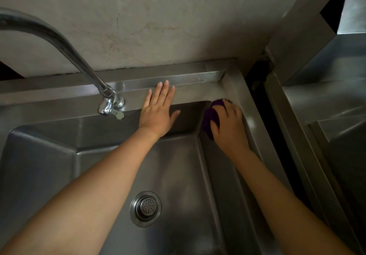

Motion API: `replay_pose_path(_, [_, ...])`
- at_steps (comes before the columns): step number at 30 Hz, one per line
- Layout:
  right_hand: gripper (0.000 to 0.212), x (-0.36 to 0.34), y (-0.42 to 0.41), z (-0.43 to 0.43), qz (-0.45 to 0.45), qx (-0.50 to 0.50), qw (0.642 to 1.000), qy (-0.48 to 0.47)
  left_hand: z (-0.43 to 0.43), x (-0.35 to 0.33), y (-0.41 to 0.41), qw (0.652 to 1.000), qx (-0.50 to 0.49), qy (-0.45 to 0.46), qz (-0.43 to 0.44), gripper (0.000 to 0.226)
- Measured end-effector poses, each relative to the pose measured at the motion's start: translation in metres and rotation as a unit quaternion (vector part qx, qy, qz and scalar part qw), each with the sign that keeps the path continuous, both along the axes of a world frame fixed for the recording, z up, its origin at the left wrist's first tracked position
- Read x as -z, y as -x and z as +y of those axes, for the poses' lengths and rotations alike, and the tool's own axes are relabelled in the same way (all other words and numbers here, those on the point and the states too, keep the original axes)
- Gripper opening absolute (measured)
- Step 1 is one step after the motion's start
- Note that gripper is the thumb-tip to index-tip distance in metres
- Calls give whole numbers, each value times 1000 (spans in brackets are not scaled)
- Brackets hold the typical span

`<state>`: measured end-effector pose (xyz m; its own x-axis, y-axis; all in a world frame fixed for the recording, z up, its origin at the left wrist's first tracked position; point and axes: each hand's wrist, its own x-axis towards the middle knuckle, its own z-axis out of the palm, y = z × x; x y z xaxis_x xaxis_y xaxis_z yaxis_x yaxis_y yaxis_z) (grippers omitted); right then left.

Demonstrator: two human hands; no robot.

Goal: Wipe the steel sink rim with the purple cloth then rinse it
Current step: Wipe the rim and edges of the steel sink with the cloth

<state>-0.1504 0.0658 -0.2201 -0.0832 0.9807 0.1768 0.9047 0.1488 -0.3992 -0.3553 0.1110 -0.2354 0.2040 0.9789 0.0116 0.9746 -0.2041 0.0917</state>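
The steel sink rim (198, 94) runs along the back wall and turns down the right side. My right hand (229, 126) presses the bunched purple cloth (211, 116) against the rim's back right corner; most of the cloth is hidden under the palm. My left hand (158, 108) lies flat with its fingers spread on the back rim, just right of the faucet base, holding nothing.
A curved chrome faucet (79, 60) arches from the back rim toward the upper left, no water running. The deep basin has a strainer drain (146, 208) at its bottom. A dark gap (263, 106) separates this sink from another steel unit (326, 106) on the right.
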Motion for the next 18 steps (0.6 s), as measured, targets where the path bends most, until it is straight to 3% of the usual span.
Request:
replay_pose_path(5, [33,-4,16,70,65,34,996,46,2,-1,2,1000,6,9,-10,72])
replay_pose_path(9, [38,-3,32,74,84,44,994,47,1,-2,1,1000,2,9,1,73])
replay_pose_path(13, [35,-7,51,62,103,5,994,42,2,-7,5,999,18,41,-4,74])
replay_pose_path(18, [36,-10,61,56,97,-47,993,58,-26,-2,18,1000,-3,11,-14,72])
